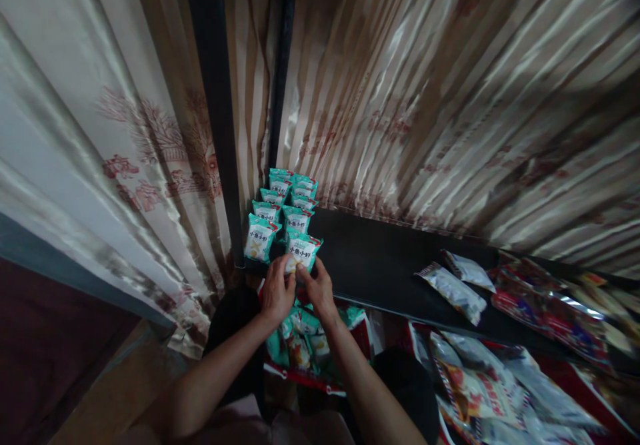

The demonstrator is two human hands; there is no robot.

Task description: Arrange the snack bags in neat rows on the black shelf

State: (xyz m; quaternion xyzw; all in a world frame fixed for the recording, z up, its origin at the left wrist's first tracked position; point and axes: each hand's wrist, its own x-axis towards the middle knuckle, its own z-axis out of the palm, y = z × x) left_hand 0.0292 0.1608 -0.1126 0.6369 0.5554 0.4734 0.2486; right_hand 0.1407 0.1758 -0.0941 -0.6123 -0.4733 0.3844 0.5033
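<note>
Between my two hands is a green and white snack bag [303, 248], the front one of the right-hand row on a black shelf [370, 258]. My left hand [278, 290] grips its lower left side, and my right hand [318, 289] has its thumb pressed on the lower front. Another green snack bag [260, 237] stands upright just to the left, heading a second row. Behind these, several matching bags stand in two columns against the curtain. Below my wrists, a red-edged bag [367, 338] holds more green snack packs [305, 325], partly covered by my forearms.
Two white packets [455, 292] lie farther right on the shelf, beside red and blue packages [545, 305]. A second red bag [590, 392] full of white packets [495, 385] is at lower right. Patterned curtains [400, 98] hang behind, and a dark post [213, 98] rises at left.
</note>
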